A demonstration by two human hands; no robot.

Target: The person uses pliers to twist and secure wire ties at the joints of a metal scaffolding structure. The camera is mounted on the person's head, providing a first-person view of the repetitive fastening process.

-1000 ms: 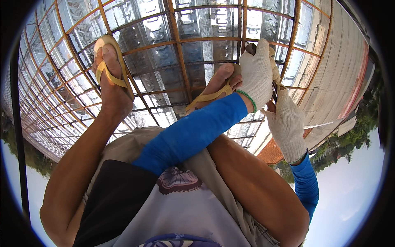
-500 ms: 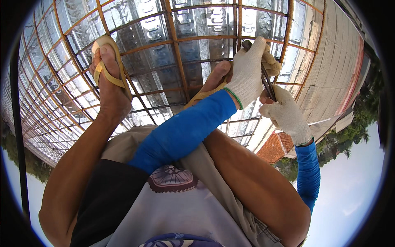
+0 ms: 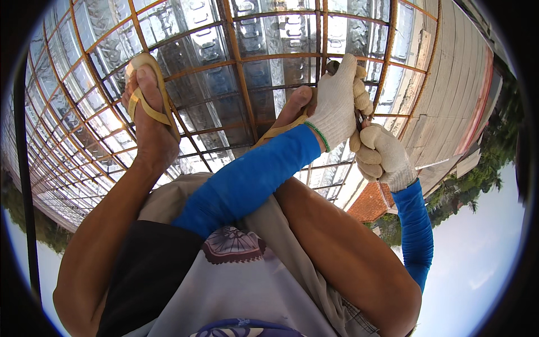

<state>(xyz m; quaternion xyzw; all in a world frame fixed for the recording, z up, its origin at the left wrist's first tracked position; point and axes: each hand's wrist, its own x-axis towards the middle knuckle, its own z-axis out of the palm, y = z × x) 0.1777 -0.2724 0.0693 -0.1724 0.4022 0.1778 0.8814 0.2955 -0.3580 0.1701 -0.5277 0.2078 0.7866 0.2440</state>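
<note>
Both my hands wear off-white knit gloves below blue sleeves. My left hand point(image 3: 336, 104) is closed, back of the glove up, over the rusty bar grid point(image 3: 240, 78). From its thumb side pokes the dark rounded end of a metal tool point(image 3: 332, 67). My right hand point(image 3: 384, 153), just below and to the right, is curled in a fist round the tool's lower end. Only a short dark stretch shows between the gloves. The tool's thin twin handles look like pincers, but its jaws are hidden. Whether it touches a bar I cannot tell.
Shiny ribbed metal sheets point(image 3: 208, 84) lie under the grid. My feet in yellow flip-flops point(image 3: 163, 115) rest on the bars. Grey boards point(image 3: 449, 84) run along the right side. Beyond the edge are an orange tiled roof point(image 3: 370, 202), trees and sky.
My right hand has drawn in closer to the left, its fingers curling tighter, and less of the tool shows between them. My left hand has barely shifted.
</note>
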